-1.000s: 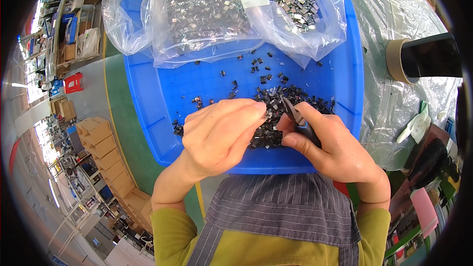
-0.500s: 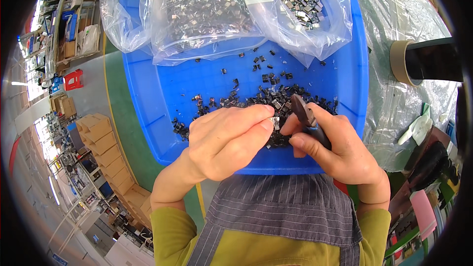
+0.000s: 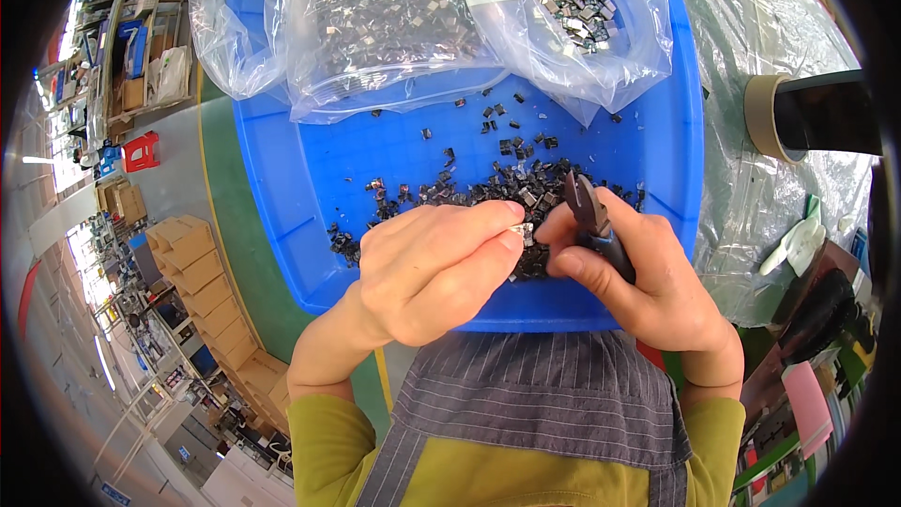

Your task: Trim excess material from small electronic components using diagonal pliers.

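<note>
Between the thumb and forefinger of my left hand (image 3: pixel 439 268) I pinch a small silvery metal part (image 3: pixel 526 233). My right hand (image 3: pixel 648 268) is wrapped round dark-handled cutting pliers (image 3: pixel 589 211), their jaws pointing up and away from me. The pliers' jaws are apart from the silvery part, a little to its right. Both hands hover over a blue plastic bin (image 3: pixel 282 197). Below and beyond them lies a heap of small black and metallic pieces (image 3: pixel 441 191), partly hidden by my fingers.
In the bin's far part lie a clear plastic bag (image 3: pixel 385 19) full of small parts and another bag (image 3: pixel 587 75) with metallic pieces. To the right are a tape roll (image 3: pixel 768 119) and a white glove (image 3: pixel 796 242) on plastic sheeting. Cardboard boxes (image 3: pixel 202 291) stand at left.
The pliers have turned slightly more upright and moved a little right in my right hand. My left hand has stayed nearly still with the silvery part.
</note>
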### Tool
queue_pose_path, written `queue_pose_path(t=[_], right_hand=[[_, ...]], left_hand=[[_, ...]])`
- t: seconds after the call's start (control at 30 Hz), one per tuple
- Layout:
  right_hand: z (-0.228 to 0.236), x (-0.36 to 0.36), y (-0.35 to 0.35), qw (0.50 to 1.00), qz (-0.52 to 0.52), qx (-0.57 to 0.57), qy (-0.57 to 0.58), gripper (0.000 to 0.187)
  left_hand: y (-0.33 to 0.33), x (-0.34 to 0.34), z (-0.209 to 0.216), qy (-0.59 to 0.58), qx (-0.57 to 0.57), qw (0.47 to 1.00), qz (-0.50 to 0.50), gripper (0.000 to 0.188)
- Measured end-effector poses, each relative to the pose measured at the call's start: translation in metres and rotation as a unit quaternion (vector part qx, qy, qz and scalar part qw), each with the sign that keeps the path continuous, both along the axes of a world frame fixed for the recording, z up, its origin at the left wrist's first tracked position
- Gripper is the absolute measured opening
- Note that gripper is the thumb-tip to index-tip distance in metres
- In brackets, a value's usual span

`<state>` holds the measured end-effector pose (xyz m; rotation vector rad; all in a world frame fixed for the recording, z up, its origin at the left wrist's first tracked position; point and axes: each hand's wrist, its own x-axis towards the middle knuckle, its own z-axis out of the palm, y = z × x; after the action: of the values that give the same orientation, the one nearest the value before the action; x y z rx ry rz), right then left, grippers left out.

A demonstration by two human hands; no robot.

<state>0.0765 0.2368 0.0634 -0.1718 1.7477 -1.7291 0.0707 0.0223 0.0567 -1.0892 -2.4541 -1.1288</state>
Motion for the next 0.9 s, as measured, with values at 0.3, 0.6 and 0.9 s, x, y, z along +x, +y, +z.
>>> queue_pose_path(t=[0.3, 0.6, 0.9], right_hand=[[-0.010, 0.010, -0.005, 0.963, -0.052, 0.117, 0.239, 0.038], [-0.010, 0.034, 0.002, 0.852, -0.006, 0.283, 0.440, 0.052], [-0.004, 0.039, 0.000, 0.836, 0.037, 0.328, 0.439, 0.048]], left_hand=[[-0.001, 0.000, -0.003, 0.011, -0.003, 1.000, 0.002, 0.035], [-0.005, -0.005, -0.008, 0.063, 0.047, 0.997, 0.015, 0.023], [-0.074, -0.076, 0.048, 0.002, 0.060, 0.915, 0.399, 0.011]])
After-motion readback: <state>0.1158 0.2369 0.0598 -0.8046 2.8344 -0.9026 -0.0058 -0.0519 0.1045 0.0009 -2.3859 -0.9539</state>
